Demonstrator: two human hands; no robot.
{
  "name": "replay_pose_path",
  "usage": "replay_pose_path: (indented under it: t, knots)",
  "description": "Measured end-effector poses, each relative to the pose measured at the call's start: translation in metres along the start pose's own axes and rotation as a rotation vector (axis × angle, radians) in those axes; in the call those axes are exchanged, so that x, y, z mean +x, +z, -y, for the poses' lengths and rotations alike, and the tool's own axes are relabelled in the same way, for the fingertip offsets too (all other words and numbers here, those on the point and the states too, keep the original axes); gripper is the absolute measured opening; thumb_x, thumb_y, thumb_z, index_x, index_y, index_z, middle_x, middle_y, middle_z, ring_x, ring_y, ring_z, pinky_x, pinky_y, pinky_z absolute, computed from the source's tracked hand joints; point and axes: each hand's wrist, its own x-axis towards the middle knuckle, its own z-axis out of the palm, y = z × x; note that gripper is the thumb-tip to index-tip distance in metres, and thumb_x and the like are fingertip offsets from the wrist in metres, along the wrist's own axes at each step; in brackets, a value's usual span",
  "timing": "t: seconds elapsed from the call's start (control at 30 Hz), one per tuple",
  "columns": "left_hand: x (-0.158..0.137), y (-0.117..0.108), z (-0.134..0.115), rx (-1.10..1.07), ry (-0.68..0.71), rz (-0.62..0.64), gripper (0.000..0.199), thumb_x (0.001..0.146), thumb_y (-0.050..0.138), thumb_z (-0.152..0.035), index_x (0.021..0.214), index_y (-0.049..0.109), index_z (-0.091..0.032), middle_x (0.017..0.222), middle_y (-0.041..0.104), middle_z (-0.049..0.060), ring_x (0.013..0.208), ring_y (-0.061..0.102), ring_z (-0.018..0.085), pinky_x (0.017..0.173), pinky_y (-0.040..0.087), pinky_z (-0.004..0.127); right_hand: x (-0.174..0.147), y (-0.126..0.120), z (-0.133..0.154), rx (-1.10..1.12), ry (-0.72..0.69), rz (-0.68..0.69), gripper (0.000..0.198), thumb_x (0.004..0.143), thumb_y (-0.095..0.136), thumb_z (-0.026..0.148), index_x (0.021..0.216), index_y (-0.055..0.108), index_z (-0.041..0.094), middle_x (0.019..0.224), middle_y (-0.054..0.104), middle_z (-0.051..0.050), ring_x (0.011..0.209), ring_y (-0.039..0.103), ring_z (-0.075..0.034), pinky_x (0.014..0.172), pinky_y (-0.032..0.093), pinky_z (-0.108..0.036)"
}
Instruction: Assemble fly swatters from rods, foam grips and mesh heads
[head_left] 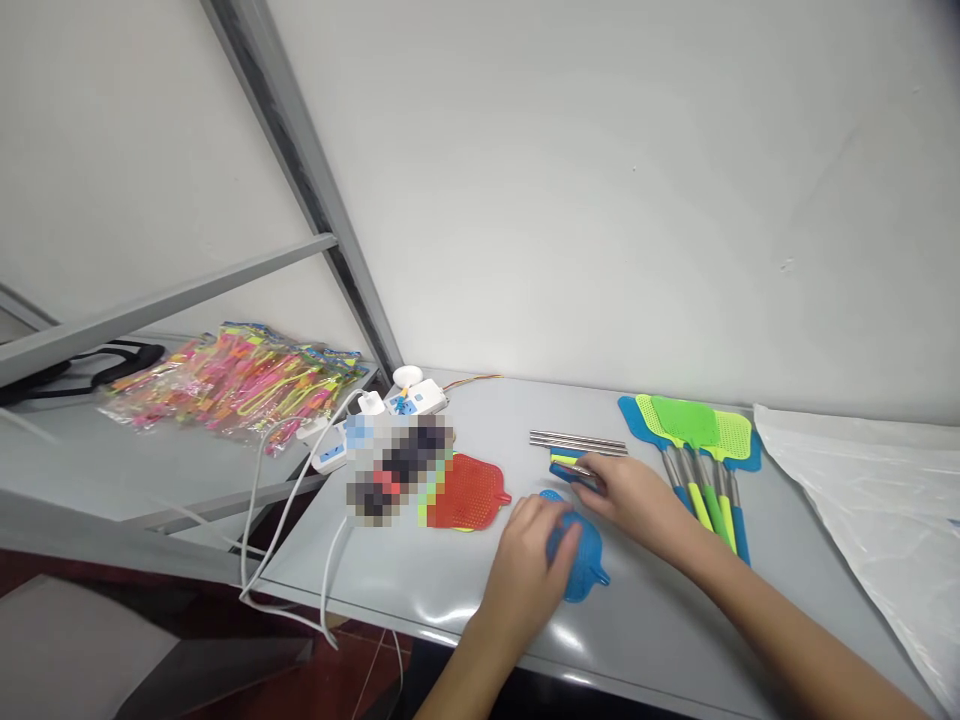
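My left hand (529, 550) is over a blue perforated fly swatter head (587, 565) on the grey table. Its thumb and fingers are apart, with blue plastic showing between them; whether they touch it is unclear. My right hand (622, 492) is closed on a blue swatter handle (562, 470) with a metal tube, partly hidden by the fingers. Just beyond it lie several thin metal tubes (574, 440) and a bit of yellow-green plastic (562, 458). To the left, a red swatter head (472, 490) lies on top of a yellow-green one.
Assembled fly swatters (694, 425) in green, yellow and blue are piled at the right, beside a white plastic sheet (862, 500). Power strips (420, 398) with a white cable (259, 520) are at the back left. Bagged colourful items (247, 385) lie beyond a metal frame.
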Motion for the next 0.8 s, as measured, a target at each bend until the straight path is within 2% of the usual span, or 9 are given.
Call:
replay_pose_path:
  t: [0.1,0.2,0.27,0.33,0.4,0.5,0.63,0.8]
  knots:
    - [0.011,0.004,-0.011,-0.309,-0.124,-0.108,0.029,0.098,0.040,-0.035,0.118,0.056,-0.022,0.108,0.061,0.006,0.102,0.055,0.020,0.090,0.042,0.033,-0.012,-0.009,0.010,0.374,-0.043,-0.088,0.017,0.087,0.054,0.033,0.095,0.062,0.019,0.063,0.057,0.002,0.055,0.051,-0.013,0.052,0.032,-0.024]
    - [0.024,0.012,-0.019,-0.550,-0.145,-0.134,0.030,0.100,0.035,-0.038,0.109,0.057,-0.020,0.107,0.063,0.007,0.101,0.058,0.020,0.088,0.044,0.031,-0.019,-0.012,0.016,0.584,-0.074,-0.072,0.014,0.085,0.056,0.028,0.095,0.062,0.019,0.060,0.049,0.005,0.053,0.042,-0.011,0.049,0.029,-0.024]
    - [0.030,0.017,-0.021,-0.609,-0.129,-0.172,0.027,0.099,0.037,-0.037,0.104,0.058,-0.020,0.103,0.065,0.006,0.096,0.060,0.019,0.085,0.045,0.031,-0.023,-0.014,0.015,0.688,-0.043,-0.102,0.011,0.085,0.057,0.028,0.089,0.062,0.019,0.058,0.043,0.006,0.052,0.037,-0.010,0.049,0.028,-0.023]
    - [0.034,0.023,-0.023,-0.608,-0.113,-0.179,0.025,0.099,0.039,-0.036,0.102,0.058,-0.020,0.100,0.066,0.006,0.093,0.061,0.019,0.084,0.045,0.030,-0.026,-0.022,0.012,0.857,0.033,-0.227,0.012,0.087,0.058,0.031,0.084,0.061,0.019,0.057,0.039,0.006,0.051,0.035,-0.010,0.048,0.027,-0.023]
    - [0.035,0.031,-0.024,-0.593,-0.096,-0.138,0.023,0.098,0.041,-0.034,0.100,0.059,-0.020,0.096,0.066,0.005,0.091,0.061,0.018,0.083,0.044,0.030,-0.028,-0.035,0.010,1.142,0.071,-0.403,0.019,0.089,0.055,0.035,0.078,0.059,0.020,0.053,0.031,0.008,0.046,0.028,-0.008,0.046,0.025,-0.023]
    - [0.036,0.046,-0.030,-0.571,-0.076,-0.054,0.021,0.097,0.041,-0.032,0.094,0.058,-0.020,0.089,0.065,0.003,0.086,0.060,0.018,0.079,0.043,0.028,-0.028,-0.055,0.013,1.546,-0.032,-0.613,0.036,0.093,0.044,0.041,0.066,0.055,0.021,0.048,0.016,0.009,0.040,0.015,-0.007,0.042,0.021,-0.023]
    - [0.036,0.065,-0.039,-0.524,-0.090,-0.006,0.023,0.098,0.039,-0.031,0.090,0.057,-0.019,0.084,0.062,0.002,0.077,0.055,0.016,0.071,0.040,0.026,-0.020,-0.058,0.019,1.668,-0.116,-0.725,0.044,0.094,0.043,0.044,0.060,0.054,0.019,0.047,0.016,0.009,0.039,0.016,-0.007,0.041,0.019,-0.023]
    - [0.037,0.074,-0.038,-0.488,-0.091,0.044,0.020,0.098,0.038,-0.028,0.091,0.054,-0.019,0.084,0.059,0.001,0.077,0.052,0.016,0.071,0.039,0.027,-0.014,-0.039,0.015,1.682,-0.072,-0.690,0.043,0.093,0.046,0.042,0.057,0.050,0.019,0.047,0.020,0.008,0.039,0.016,-0.006,0.040,0.017,-0.023]
